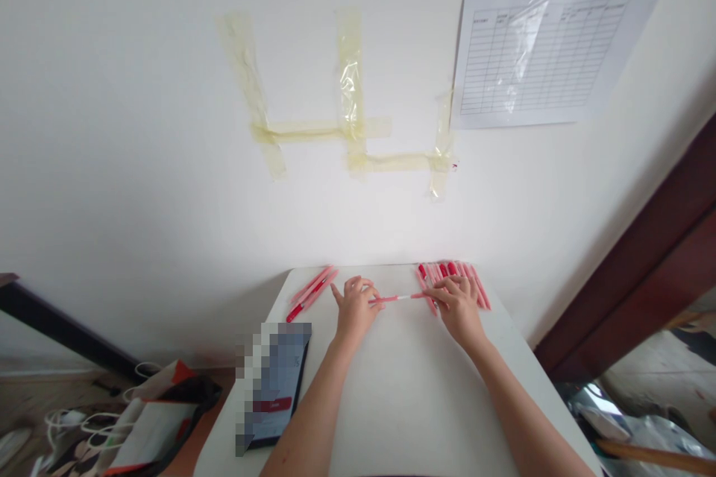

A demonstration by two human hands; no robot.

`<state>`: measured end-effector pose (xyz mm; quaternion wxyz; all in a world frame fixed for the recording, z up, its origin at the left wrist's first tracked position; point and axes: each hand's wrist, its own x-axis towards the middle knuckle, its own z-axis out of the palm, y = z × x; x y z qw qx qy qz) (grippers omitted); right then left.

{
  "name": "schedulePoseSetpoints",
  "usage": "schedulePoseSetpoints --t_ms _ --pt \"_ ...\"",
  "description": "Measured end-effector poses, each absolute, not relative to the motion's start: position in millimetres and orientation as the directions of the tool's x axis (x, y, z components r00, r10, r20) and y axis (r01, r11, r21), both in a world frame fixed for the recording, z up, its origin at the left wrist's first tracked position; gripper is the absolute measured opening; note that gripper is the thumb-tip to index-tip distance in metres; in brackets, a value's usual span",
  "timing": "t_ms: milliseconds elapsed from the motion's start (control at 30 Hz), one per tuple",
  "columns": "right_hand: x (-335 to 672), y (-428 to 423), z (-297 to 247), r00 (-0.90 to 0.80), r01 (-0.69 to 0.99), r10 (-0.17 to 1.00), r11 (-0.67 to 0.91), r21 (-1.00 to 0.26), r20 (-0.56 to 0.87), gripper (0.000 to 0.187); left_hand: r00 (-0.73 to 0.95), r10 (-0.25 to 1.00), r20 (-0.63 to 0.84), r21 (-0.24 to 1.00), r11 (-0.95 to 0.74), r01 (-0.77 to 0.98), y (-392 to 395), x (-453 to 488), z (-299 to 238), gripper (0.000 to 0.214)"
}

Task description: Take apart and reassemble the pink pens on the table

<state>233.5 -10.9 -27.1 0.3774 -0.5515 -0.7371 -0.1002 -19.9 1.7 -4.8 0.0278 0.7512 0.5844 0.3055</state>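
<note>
A thin red and white pen [400, 298] is held level just above the white table [414, 395], between both hands. My left hand [353, 307] pinches its left end with curled fingers. My right hand [459, 304] grips its right end, fingers closed. Several red pens [454, 277] lie in a row at the table's far right, just behind my right hand. A smaller group of red pens [311, 292] lies at the far left corner, left of my left hand.
A phone [275, 380] with a lit screen lies at the table's left edge. The white wall behind carries strips of yellowed tape [351, 108] and a taped printed sheet [545, 52]. Bags and cables [134, 417] sit on the floor left; dark wooden trim [638, 268] stands right.
</note>
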Motion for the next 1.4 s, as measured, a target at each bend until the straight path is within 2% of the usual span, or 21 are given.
schedulePoseSetpoints --t_ms 533,900,1033,1200,1400 --pt "221 -15 -26 -0.131 0.831 0.719 0.456 -0.32 0.683 0.021 0.219 0.871 0.44 0.444 -0.423 0.79 0 -12 -11 0.014" --pt "219 -18 -22 -0.089 0.781 0.829 0.402 -0.477 0.552 0.029 0.204 0.879 0.43 0.456 -0.406 0.792 -1 -11 -10 0.014" --pt "220 -19 -20 -0.097 0.804 0.823 0.396 -0.443 0.559 0.031 0.18 0.884 0.431 0.452 -0.384 0.805 -1 -12 -9 0.013" --pt "222 -17 -22 -0.092 0.825 0.81 0.389 -0.411 0.58 0.023 0.174 0.887 0.427 0.459 -0.379 0.804 -1 -13 -8 0.014" --pt "222 -17 -22 -0.074 0.835 0.841 0.346 -0.427 0.536 0.033 0.185 0.891 0.415 0.465 -0.382 0.798 -3 -12 -5 0.013"
